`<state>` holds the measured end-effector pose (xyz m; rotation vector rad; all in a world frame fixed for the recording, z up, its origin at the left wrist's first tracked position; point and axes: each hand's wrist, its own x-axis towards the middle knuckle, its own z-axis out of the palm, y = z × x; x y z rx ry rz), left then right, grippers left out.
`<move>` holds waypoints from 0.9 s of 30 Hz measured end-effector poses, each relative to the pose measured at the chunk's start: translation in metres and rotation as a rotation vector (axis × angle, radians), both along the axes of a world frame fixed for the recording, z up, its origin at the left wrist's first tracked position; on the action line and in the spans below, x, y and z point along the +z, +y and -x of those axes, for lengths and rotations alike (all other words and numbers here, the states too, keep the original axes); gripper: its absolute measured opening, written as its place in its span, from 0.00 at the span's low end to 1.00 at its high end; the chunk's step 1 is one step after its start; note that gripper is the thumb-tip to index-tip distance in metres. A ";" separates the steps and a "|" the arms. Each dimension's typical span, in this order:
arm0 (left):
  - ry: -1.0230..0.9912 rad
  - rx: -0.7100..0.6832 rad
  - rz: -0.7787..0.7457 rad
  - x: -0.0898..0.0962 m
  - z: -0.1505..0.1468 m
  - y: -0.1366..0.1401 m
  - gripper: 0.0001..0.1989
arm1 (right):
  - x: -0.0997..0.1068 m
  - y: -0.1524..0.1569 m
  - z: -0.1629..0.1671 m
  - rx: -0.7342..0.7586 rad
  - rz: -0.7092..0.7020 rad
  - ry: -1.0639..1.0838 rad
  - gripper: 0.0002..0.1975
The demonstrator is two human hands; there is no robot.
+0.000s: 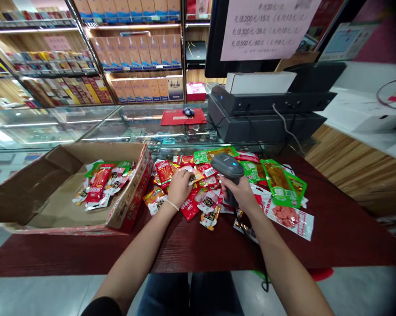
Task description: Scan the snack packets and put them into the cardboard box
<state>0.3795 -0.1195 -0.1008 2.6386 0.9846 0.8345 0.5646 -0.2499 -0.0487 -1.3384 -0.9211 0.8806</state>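
My right hand [239,193] is wrapped round the handle of a black barcode scanner [228,166], held over a pile of snack packets. My left hand [180,191] rests on the pile with its fingers curled at an orange and white snack packet [195,174]; the fingertips are partly hidden. Beside it lies a red snack packet [165,173]. Several small white and orange packets [210,218] are in front, between my hands. To the right lie green and gold packets [281,183] and a white and red meat-snack packet [291,217].
An open cardboard box [69,228] with several packets [101,180] inside stands left on the dark red table [191,256]. Behind is a glass counter [135,127] with a mouse [188,112] on a red mat, and a monitor [214,44]. The scanner's cable [263,259] hangs down over the table edge.
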 end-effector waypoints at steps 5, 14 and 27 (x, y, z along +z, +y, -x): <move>-0.204 -0.049 0.165 0.002 0.008 -0.006 0.13 | 0.001 0.001 0.002 0.000 0.015 0.008 0.19; -0.895 0.083 0.681 0.017 0.006 -0.002 0.14 | 0.002 0.001 0.003 -0.072 0.024 -0.032 0.19; -1.241 0.060 1.091 0.011 0.004 0.006 0.19 | -0.001 0.000 0.010 0.026 0.032 -0.250 0.20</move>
